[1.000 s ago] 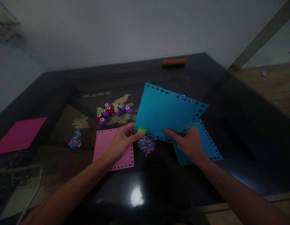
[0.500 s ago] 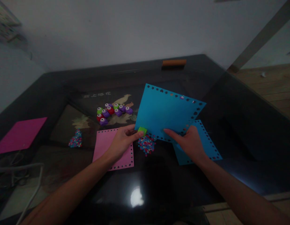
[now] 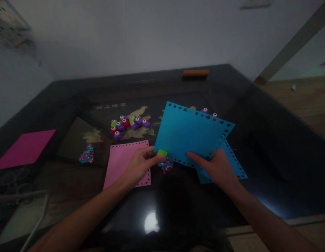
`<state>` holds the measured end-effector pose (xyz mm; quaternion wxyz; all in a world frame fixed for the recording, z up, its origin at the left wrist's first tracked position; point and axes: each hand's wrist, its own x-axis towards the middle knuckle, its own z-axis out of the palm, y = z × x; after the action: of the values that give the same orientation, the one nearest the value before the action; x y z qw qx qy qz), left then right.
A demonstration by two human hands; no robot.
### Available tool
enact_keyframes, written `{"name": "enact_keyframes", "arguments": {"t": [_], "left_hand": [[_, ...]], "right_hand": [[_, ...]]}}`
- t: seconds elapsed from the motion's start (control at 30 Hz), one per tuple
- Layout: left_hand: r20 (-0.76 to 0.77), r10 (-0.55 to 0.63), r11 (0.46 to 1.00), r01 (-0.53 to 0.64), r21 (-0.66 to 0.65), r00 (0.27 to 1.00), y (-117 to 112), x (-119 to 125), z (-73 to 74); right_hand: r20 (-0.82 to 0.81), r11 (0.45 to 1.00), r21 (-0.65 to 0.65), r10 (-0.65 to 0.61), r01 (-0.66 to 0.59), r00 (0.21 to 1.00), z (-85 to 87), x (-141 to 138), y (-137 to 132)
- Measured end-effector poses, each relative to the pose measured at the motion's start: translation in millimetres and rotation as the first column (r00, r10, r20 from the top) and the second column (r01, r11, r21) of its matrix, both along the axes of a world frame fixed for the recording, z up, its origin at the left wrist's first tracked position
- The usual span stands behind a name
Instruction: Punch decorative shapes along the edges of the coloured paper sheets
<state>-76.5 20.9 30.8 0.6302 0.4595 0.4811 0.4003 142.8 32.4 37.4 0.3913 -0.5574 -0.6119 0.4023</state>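
Observation:
A light-green paper punch is gripped between the thumb and fingers of my left hand, at the lower left corner of a blue paper sheet. My right hand pinches that sheet near its lower edge, thumb on the near face. Small shaped holes line the sheet's top, right and bottom borders. Under the punch, a pile of coloured paper bits is partly hidden. A second blue sheet with punched edges lies beneath my right hand. To the left is a punched pink sheet, partly covered by my left forearm.
Several eye-topped punches in purple, red and green cluster behind the pink sheet. Others peek over the raised blue sheet. Further left lie more paper bits and a magenta sheet. A brown roll rests near the wall.
Both hands, the blue sheet and the green punch sit slightly lower and further right in view. More of the punches behind the sheet now shows over its top edge.

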Motion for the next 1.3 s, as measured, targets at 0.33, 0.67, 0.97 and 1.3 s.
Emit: {"name": "enact_keyframes", "arguments": {"t": [0.33, 0.67, 0.97, 1.3], "left_hand": [[-0.113, -0.046, 0.999, 0.043, -0.034, 0.993, 0.2, 2.7, 5.4], [-0.321, -0.261, 0.965, 0.258, -0.053, 0.91, 7.3, -11.8, 10.9], [-0.347, -0.363, 0.929, 0.365, -0.062, 0.865, 8.8, -14.5, 12.4], [-0.707, -0.353, 0.824, 0.561, 0.074, 0.612, 7.8, -22.2, 14.6]], "right_hand": [[-0.045, 0.997, -0.003, -0.073, 0.073, 0.996, -11.9, 1.4, -2.7], [-0.032, 0.996, -0.026, -0.085, 0.085, 0.996, -12.3, 6.0, -1.6], [-0.047, 0.992, -0.061, -0.109, 0.106, 0.993, -10.1, 8.1, -1.4], [-0.075, 0.994, -0.026, -0.108, 0.106, 0.991, -5.7, 9.0, -1.9]]}}
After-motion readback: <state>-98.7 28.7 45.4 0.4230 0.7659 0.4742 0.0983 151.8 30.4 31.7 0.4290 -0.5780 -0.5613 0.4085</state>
